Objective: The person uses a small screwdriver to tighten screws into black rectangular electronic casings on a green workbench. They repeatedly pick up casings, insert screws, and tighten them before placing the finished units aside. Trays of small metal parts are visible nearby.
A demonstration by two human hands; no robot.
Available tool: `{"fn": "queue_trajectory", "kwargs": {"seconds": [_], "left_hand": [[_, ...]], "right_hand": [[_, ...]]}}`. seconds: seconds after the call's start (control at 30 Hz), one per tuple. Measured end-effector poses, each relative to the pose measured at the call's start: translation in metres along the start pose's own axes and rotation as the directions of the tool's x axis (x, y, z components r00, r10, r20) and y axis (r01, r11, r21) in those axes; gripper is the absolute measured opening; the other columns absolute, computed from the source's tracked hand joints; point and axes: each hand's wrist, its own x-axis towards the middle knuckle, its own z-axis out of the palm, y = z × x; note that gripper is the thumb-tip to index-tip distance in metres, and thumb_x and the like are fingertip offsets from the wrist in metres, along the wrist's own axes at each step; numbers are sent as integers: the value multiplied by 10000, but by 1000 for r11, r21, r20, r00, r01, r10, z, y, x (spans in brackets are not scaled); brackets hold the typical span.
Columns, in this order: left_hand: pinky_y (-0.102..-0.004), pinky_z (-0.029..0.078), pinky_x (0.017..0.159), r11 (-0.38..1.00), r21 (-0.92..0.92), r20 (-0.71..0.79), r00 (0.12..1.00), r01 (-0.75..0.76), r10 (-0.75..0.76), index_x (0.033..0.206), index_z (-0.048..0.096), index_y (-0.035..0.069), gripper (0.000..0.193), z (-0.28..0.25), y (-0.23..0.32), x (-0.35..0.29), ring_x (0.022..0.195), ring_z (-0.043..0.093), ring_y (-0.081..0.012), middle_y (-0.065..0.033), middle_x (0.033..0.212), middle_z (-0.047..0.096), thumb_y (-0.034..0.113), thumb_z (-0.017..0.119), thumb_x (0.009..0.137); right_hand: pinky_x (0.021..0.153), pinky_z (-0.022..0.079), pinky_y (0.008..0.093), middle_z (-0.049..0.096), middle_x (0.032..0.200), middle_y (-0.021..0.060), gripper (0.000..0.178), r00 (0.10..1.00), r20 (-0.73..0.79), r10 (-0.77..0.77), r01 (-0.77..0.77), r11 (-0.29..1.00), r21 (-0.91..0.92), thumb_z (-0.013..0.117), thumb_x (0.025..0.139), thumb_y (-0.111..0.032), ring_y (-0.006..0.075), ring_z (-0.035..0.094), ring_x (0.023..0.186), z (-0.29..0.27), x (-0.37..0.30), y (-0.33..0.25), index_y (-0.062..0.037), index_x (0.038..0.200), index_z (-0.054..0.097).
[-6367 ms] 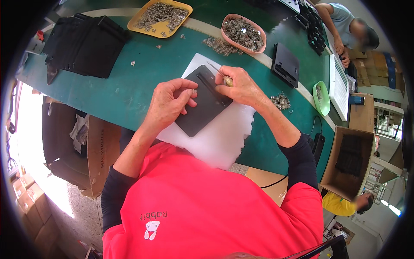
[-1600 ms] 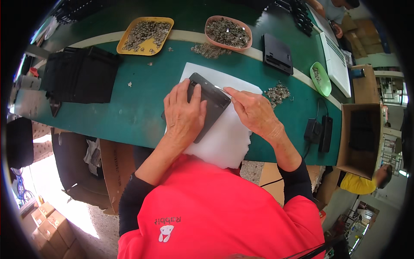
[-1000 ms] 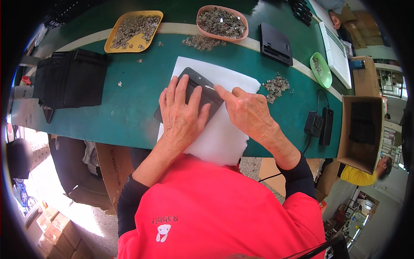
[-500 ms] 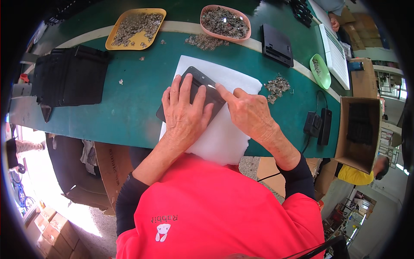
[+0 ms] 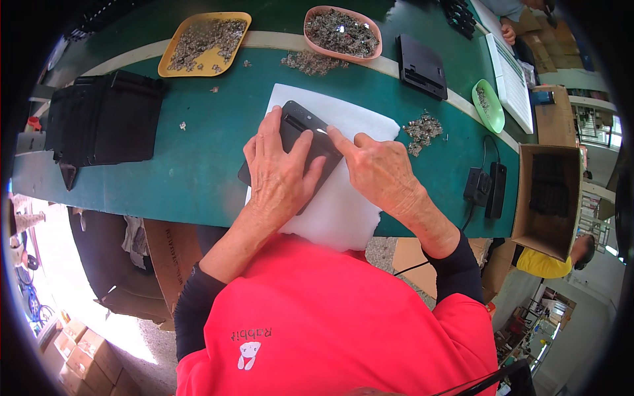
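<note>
A flat black plastic panel [image 5: 298, 119] with a slot near its far end lies tilted on a white foam sheet [image 5: 356, 208]. My left hand [image 5: 277, 171] rests across the panel, fingers stretched over it and thumb apart. At the panel's right edge is my right hand [image 5: 380, 168], index finger extended to a small bright spot and the other fingers curled in. Whatever its thumb and fingers may pinch is hidden beneath the hand. Just right of the foam sits a loose pile of small metal clips [image 5: 422, 130].
Small metal parts fill a yellow tray [image 5: 163, 65] and a pink bowl [image 5: 378, 54]; a green bowl [image 5: 496, 125] holds fewer. Stacked black panels [image 5: 109, 119] stand left, another panel [image 5: 421, 69] lies far right. Black adapters [image 5: 477, 186] and a cardboard box [image 5: 525, 198] are at right.
My left fingers have drawn together and shifted leftward, uncovering more of the panel's slot. My right hand stays at the panel's edge with almost no movement.
</note>
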Motion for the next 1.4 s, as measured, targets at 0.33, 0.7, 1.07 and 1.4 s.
{"fn": "queue_trajectory", "kwargs": {"seconds": [0.33,0.7,1.07,1.4], "left_hand": [[-514,294,1058,1000,-7,24,1000,10,-10,1148,657,85,446,2,-1,-1,1301,371,-448,-296,1449,327,191,785,734],[-545,311,1003,999,17,-26,998,-49,50,1143,643,46,462,3,-2,-1,1251,372,-477,-345,1394,332,194,766,723],[-553,348,961,997,32,-171,982,-69,73,1105,654,99,435,14,0,-14,1248,406,-473,-358,1360,376,283,751,724],[-540,312,1028,1000,6,-112,994,-10,10,1230,572,84,542,13,0,-13,1314,357,-463,-355,1411,346,332,732,775]], "right_hand": [[593,535,418,661,760,161,448,983,183,14,-23,999,47,573,780,-12,329,674,666,-26,17,-12,-1,1227,608],[608,506,472,636,731,196,77,963,255,-85,61,993,100,577,758,-31,381,646,697,-45,44,-12,-5,830,588],[723,516,503,677,817,214,200,967,234,-96,119,989,-88,500,873,-91,400,668,795,-42,35,-20,-45,959,675],[725,522,499,680,842,214,326,988,148,47,-42,998,-39,490,947,-116,401,667,812,-20,22,-12,-79,1249,608]]}}
